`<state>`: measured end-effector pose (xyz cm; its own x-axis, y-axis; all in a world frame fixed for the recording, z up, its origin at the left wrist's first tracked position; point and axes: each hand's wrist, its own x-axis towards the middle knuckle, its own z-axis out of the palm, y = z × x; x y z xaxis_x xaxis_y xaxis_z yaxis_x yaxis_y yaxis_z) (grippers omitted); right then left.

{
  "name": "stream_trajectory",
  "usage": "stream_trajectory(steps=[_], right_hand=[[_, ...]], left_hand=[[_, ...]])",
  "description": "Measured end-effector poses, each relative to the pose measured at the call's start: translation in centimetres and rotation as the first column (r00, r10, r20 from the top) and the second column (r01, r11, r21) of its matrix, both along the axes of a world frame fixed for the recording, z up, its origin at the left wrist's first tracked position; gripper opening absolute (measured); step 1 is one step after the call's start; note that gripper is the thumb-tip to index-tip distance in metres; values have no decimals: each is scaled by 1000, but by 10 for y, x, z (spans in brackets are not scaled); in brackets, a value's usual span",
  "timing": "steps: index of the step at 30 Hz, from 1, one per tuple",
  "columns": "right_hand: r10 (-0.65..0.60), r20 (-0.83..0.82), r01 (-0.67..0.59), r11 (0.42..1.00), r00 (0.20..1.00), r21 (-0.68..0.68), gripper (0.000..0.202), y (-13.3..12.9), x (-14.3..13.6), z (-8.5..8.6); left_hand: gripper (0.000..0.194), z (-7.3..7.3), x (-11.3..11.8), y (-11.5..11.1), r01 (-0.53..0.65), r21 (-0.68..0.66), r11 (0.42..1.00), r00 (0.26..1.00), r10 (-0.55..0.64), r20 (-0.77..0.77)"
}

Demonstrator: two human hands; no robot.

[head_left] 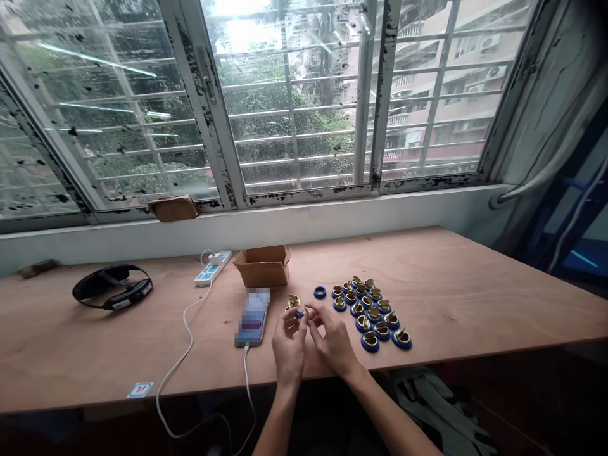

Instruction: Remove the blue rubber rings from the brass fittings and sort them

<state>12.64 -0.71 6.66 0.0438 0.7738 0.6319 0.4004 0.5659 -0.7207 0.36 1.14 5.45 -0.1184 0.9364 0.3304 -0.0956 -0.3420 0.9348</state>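
Between the fingertips of both hands, just above the table, a blue ring (pixel 298 314) and a small gold metal piece (pixel 306 313) meet. My left hand (pixel 289 342) pinches the blue ring from the left. From the right, my right hand (pixel 335 339) grips the gold piece, partly hidden by the fingers. Loose gold pieces (pixel 294 300) lie right behind my left fingertips. A single blue ring (pixel 320 292) lies flat beyond my right hand. To the right, several gold fittings seated in blue rings (pixel 373 313) stand in rough rows.
An open cardboard box (pixel 263 273) stands behind the phone (pixel 253 316), whose white cable (pixel 246 373) hangs over the front edge. Farther left are a power strip (pixel 212 270) and a black headset (pixel 113 291). The wooden table (pixel 465 291) meets the windowed wall.
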Motion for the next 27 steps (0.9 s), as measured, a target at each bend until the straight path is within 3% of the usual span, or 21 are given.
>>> stream_trajectory(steps=[5,12,17,20,24,27], right_hand=[[61,-46,-64,996,997,-56,32,2,2,2],[26,-141,-52,982,990,-182,30,15,6,-13],[-4,-239,-58,967,971,-250,23,21,8,-21],[-28,-282,-79,930,959,-359,28,28,9,-26],[-173,-78,123,895,982,-429,27,42,8,-24],[-278,119,302,854,953,-423,25,53,3,-16]], left_hand=[[37,3,1,-4,-15,12,1000,997,16,-78],[32,4,3,-9,-86,181,980,979,117,-166],[38,0,2,-4,-194,104,975,980,198,-31],[37,0,0,-2,-211,60,976,977,211,11],[37,-2,-2,-1,-176,62,982,984,178,-16],[37,-4,-2,0,-147,59,987,988,150,-41]])
